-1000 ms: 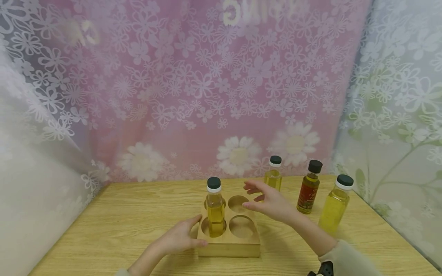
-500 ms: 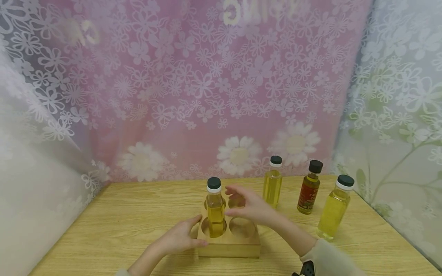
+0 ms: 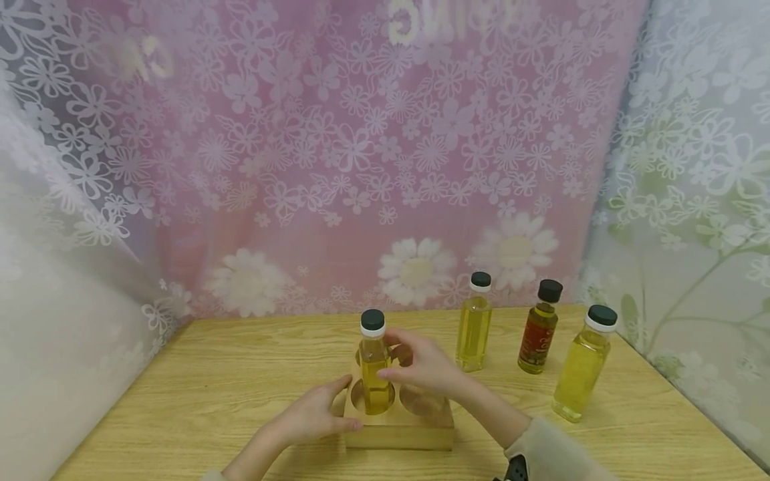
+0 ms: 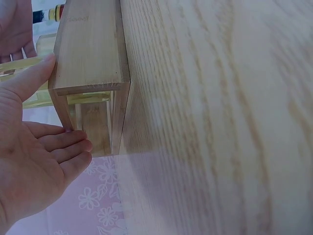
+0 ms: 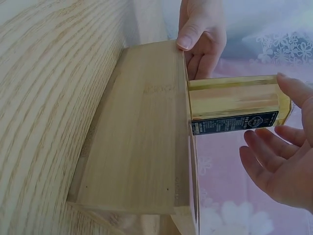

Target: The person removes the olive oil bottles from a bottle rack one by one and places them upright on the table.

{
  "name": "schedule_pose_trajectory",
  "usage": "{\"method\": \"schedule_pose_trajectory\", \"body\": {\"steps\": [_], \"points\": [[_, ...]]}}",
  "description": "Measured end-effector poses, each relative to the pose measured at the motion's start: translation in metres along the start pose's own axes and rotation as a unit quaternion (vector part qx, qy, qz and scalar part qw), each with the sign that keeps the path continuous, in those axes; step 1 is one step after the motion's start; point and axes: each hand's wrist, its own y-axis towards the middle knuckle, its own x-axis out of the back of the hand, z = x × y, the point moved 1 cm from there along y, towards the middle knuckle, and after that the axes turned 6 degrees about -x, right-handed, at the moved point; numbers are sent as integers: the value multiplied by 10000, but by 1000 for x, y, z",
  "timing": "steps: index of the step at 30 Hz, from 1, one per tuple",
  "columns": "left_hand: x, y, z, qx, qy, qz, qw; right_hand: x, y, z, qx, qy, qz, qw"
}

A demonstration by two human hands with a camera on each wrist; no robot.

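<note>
A wooden bottle rack [image 3: 400,434] with round holes stands on the table. Upright in its front left hole is a glass oil bottle [image 3: 376,394] with a dark green cap and white collar. My right hand [image 3: 424,364] reaches in from the right and holds this bottle loosely near its shoulder. In the right wrist view the thumb [image 5: 296,90] lies on one side and fingertips sit close at the other. With thumb at the front edge and fingers along the side, my left hand [image 3: 313,411] grips the rack's left front corner.
To the right stand a slim bottle of yellow oil [image 3: 474,334], a darker bottle with a red label and black cap [image 3: 537,337], and a wide bottle of yellow oil [image 3: 579,371]. Flower-printed curtains [image 3: 361,167] enclose the wooden table [image 3: 240,361] behind and at both sides.
My right hand has moved left from over the rack's right-hand holes to the bottle, its thumb now overlapping the glass. My left hand, the rack and the bottles have stayed put.
</note>
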Motion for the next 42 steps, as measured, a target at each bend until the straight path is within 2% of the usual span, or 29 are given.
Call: {"method": "schedule_pose_trajectory", "body": {"steps": [8, 16, 23, 32, 42], "points": [[-1, 0, 0, 34, -31, 5, 10000, -5, 6, -5, -310, -5, -116, 9995], [0, -1, 0, -28, 22, -33, 10000, -5, 8, -3, -361, -115, -206, 9991], [0, -1, -1, -19, 6, -24, 10000, -4, 6, 2, -425, -175, -502, 9977], [0, -2, -4, 46, -93, -6, 9999, 28, 7, 25, -382, 281, -963, 9942], [0, -4, -5, -55, -84, 23, 9999, 62, -5, 25, -541, -244, -1626, 9849]]}}
